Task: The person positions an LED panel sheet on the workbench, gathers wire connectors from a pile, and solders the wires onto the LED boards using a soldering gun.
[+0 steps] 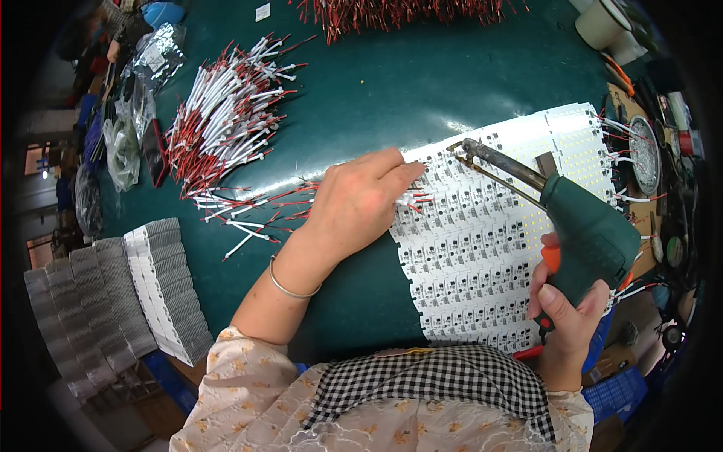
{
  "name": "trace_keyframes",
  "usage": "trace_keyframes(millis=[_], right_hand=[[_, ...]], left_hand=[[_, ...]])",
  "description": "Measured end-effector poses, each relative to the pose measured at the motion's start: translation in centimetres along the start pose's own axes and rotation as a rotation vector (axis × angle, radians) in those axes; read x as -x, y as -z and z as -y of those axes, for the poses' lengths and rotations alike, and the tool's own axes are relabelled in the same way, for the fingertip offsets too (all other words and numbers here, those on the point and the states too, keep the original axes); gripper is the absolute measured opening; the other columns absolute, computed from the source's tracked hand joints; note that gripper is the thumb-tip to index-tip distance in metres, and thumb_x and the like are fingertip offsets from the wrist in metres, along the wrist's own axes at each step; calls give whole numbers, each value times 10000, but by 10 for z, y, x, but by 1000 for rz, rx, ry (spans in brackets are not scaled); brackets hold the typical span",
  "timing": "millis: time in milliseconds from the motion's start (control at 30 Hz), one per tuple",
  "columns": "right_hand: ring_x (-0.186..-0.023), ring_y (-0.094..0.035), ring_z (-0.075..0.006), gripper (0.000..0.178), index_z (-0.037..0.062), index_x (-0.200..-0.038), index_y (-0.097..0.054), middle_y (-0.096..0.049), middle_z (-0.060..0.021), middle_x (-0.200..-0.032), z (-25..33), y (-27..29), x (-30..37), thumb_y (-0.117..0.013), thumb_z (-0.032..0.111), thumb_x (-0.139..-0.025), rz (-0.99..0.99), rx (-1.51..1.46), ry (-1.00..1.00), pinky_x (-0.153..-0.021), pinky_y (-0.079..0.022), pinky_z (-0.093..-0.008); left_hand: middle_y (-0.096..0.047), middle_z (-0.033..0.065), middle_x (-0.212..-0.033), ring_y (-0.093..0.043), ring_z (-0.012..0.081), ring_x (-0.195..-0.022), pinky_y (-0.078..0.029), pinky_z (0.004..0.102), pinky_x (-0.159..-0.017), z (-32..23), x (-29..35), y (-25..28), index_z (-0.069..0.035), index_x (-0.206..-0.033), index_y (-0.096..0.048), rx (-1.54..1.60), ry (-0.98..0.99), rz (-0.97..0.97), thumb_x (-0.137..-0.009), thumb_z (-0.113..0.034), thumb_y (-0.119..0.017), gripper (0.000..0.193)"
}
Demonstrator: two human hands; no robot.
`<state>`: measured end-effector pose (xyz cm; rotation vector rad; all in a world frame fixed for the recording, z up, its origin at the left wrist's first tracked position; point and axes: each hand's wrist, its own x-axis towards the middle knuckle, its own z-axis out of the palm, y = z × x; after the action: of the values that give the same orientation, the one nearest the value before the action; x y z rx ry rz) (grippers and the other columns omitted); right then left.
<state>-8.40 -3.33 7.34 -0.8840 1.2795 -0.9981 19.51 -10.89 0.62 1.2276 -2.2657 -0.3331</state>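
My right hand (568, 320) grips a green soldering gun (591, 226) by its handle, fingers wrapped near the orange trigger. Its dark barrel points up and left, and the tip hangs over or on the white circuit boards (467, 264), whose rows carry small black parts and yellow squares. My left hand (358, 196) is closed over the boards' upper left edge, thumb and forefinger near the tip of the gun. Short red and white wires (413, 200) stick out from under its fingers on both sides. The palm hides how many it holds.
A big pile of red and white wires (226, 113) lies at the left, with more red wires (399, 15) at the far edge. Stacked grey-white strips (162, 286) stand at the near left. On the right are a round metal dish (645, 154) and a white pot (602, 26).
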Motion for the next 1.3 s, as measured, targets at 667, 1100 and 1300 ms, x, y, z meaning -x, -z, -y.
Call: trace_keyframes(millis=[667,1100,1300], right_hand=[[-661,-581,-140,489,-66,-1215,-486,-595,-136,-903,-14,-3,15,-703,86,-804,80,123,-26,-512,-509,-239],[-689,-579,-115,215,-35,-1006,-612,-632,-58,-825,-13,-11,15,-671,-23,-800,104,188,-24,-605,-470,-253],[-694,-585,-127,324,-53,-1079,-588,-636,-81,-877,-14,-4,19,-691,-4,-775,64,271,-29,-586,-482,-254]], left_hand=[[-618,77,-807,-635,240,-715,-512,323,-588,15,-2,-9,-57,-940,-698,178,-83,-26,-567,166,-588,449],[-591,55,-805,-610,250,-702,-491,362,-554,15,-3,-11,-59,-874,-665,159,-106,-52,-658,93,-605,272],[-607,72,-815,-629,242,-703,-509,329,-577,14,-3,-9,-54,-933,-675,132,-119,-22,-629,94,-654,339]])
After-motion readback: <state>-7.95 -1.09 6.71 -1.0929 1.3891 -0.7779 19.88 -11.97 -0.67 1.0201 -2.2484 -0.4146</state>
